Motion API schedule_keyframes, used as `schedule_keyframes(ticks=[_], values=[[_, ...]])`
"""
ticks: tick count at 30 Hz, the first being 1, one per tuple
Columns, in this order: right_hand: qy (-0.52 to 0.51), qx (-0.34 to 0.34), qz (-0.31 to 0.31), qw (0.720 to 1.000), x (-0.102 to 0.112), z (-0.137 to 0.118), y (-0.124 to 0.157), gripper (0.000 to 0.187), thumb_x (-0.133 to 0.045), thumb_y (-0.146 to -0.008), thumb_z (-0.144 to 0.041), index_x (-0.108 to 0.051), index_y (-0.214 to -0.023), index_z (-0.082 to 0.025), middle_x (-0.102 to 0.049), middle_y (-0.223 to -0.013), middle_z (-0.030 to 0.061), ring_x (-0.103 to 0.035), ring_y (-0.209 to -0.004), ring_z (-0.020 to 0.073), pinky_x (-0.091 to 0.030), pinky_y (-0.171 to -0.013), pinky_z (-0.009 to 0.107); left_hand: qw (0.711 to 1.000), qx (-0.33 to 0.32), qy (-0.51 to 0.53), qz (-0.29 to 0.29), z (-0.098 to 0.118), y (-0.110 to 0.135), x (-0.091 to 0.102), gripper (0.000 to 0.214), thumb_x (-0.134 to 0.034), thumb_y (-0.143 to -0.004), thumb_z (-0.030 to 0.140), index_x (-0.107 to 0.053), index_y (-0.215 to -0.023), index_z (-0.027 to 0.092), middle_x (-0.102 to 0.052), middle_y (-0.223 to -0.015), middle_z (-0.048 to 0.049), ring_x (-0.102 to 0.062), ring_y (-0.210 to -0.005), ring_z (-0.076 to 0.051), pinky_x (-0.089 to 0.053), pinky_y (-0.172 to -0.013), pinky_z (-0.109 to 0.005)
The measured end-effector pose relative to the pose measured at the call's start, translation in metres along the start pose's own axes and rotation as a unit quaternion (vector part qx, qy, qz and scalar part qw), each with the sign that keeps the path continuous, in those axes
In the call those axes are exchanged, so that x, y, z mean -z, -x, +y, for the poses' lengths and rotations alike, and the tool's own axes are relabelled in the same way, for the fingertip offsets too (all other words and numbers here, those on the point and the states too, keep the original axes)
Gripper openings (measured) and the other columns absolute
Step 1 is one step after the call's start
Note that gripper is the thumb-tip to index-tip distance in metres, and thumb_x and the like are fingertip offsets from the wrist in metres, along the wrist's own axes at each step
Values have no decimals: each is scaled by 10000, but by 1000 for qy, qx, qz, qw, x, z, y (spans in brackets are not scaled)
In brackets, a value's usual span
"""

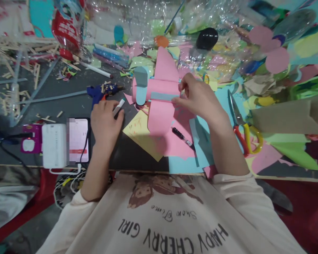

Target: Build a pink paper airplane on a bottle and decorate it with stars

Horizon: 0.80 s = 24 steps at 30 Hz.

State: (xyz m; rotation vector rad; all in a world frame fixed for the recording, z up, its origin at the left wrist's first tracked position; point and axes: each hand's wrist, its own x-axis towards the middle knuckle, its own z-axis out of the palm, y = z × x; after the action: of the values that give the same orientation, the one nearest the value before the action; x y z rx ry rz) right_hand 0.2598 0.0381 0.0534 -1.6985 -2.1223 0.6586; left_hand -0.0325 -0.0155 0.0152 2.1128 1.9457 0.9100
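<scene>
A pink paper airplane [163, 88] lies in front of me, its tube body crossed by wings. A blue paper propeller [141, 85] sits at its left end, and a grey-blue strip runs along the body. The fingers and thumb of my right hand [198, 97] grip the airplane's right end. My left hand [106, 120] rests on the table with a white marker [119, 107] between thumb and fingers; the marker's tip is green. Just beyond that hand lies a blue glue gun [103, 91]. A black pen [182, 137] rests on pink paper below the airplane.
Scissors [242, 127] with red and yellow handles lie right of my right forearm. A phone [79, 141] and a white power bank [54, 145] are at the left. Paper scraps, wooden sticks, a red bottle [67, 30] and clear plastic crowd the back. A cardboard tube [288, 116] stands right.
</scene>
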Motion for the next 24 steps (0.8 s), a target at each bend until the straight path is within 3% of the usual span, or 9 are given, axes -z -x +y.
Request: schedule_keyframes(ticks=[4, 9, 11, 13, 16, 20, 24], values=[[-27, 9, -28, 999, 14, -5, 5, 197, -641, -791, -251, -579, -978, -264, -563, -693, 2, -536, -660, 219, -375, -619, 344, 997, 32, -62, -27, -30, 7, -2, 90, -668, -806, 325, -599, -823, 269, -637, -847, -88, -578, -875, -331, -432, -829, -479], [-13, 11, -47, 999, 40, -14, 27, 17, -580, -863, -254, -591, -873, -245, -614, -734, 22, -550, -664, 208, -370, -631, 338, 998, 14, -60, -25, -39, 4, -9, 166, -608, -860, 386, -552, -768, 259, -621, -780, -72, -566, -825, -305, -438, -821, -441], [10, 12, -77, 997, 41, -15, 45, 73, -560, -892, -282, -600, -857, -231, -642, -768, 38, -569, -677, 212, -364, -631, 334, 998, 9, -51, -30, -39, 3, -8, 226, -582, -894, 448, -548, -785, 254, -612, -785, -70, -569, -838, -301, -438, -844, -435], [54, 7, -113, 992, 30, -13, 65, 123, -560, -904, -313, -610, -850, -215, -667, -806, 70, -593, -727, 236, -353, -623, 333, 999, 6, -37, -32, -37, 2, -3, 252, -570, -912, 484, -548, -809, 255, -607, -808, -70, -570, -851, -300, -434, -862, -433], [122, 16, -114, 986, -3, -8, 94, 123, -586, -878, -285, -633, -851, -174, -688, -851, 130, -608, -819, 278, -376, -679, 353, 999, 14, -25, -34, -24, 5, 10, 206, -582, -912, 457, -578, -879, 253, -630, -879, -79, -573, -871, -291, -440, -849, -418], [89, -18, -31, 995, -42, -4, 119, 145, -517, -902, -246, -628, -837, -180, -678, -792, 98, -587, -779, 249, -388, -750, 373, 995, 67, 27, -63, 6, 22, 23, 155, -553, -924, 360, -599, -980, 223, -641, -884, -50, -591, -842, -226, -463, -790, -348], [-31, -28, 70, 997, -43, -9, 139, 163, -513, -949, -321, -617, -890, -210, -658, -779, 34, -601, -778, 217, -428, -917, 447, 981, 83, 157, -74, 34, 47, 17, 175, -563, -921, 377, -585, -936, 204, -605, -786, -3, -575, -706, -154, -474, -685, -279]])
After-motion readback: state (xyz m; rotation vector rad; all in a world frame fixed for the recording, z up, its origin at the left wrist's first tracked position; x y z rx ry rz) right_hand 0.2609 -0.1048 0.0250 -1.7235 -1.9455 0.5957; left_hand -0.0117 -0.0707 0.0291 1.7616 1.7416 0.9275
